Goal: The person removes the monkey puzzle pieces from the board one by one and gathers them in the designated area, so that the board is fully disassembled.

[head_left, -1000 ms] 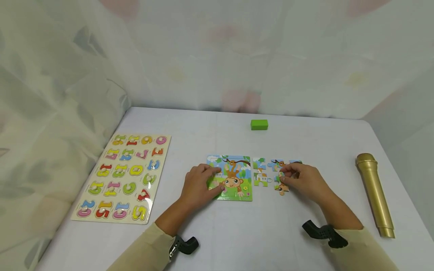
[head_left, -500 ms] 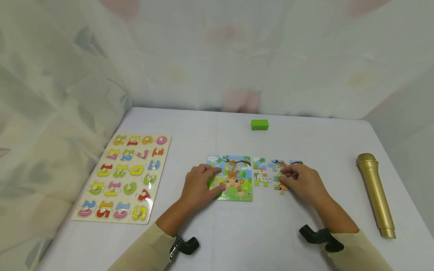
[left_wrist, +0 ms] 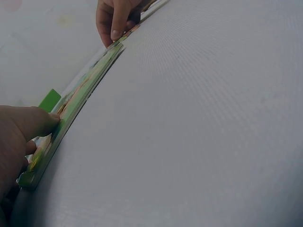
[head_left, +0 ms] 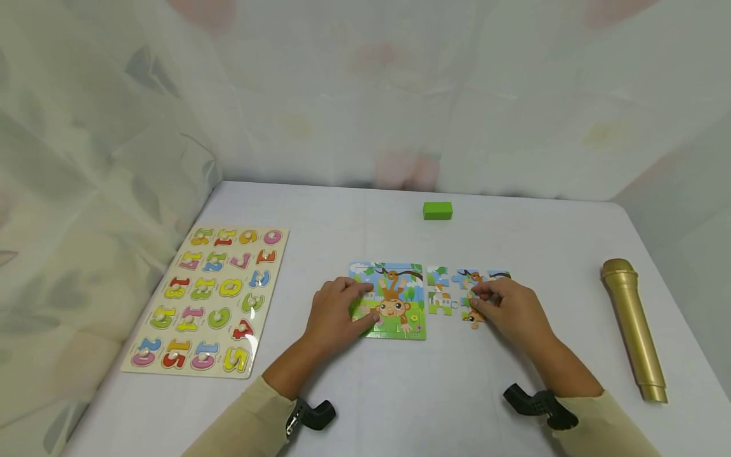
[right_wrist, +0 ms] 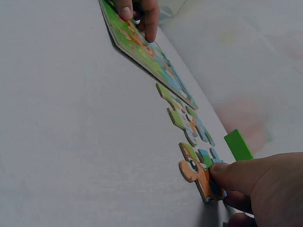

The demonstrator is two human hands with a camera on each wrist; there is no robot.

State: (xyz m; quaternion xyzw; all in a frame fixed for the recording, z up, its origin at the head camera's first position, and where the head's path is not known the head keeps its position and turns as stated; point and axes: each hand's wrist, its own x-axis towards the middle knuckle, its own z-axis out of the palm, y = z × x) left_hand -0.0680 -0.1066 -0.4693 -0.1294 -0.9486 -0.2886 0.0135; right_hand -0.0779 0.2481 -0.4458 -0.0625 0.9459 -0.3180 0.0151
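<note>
In the head view a square monkey jigsaw puzzle (head_left: 394, 329) lies on the white table. My left hand (head_left: 335, 314) rests at its left side, thumb and fingertips on the picture; the left wrist view puts the thumb (left_wrist: 45, 122) near the board's edge. To the right of it, my right hand (head_left: 514, 311) pinches a puzzle piece (right_wrist: 190, 171) bearing the monkey's eye. The thumb lies on top of that piece and the other fingers are partly hidden behind it. A house piece (head_left: 440, 303) and a tree piece (head_left: 437, 277) lie between board and right hand.
More pieces, including a branch piece (head_left: 469, 277), lie just beyond the right hand. A green block (head_left: 437, 211) sits toward the back. On the left is a number peg board (head_left: 219, 304); on the far right, a gold microphone-shaped tube (head_left: 635, 330).
My right hand has lowered the eye piece slightly and drawn its wrist a little to the left. The left hand stays in place on the puzzle.
</note>
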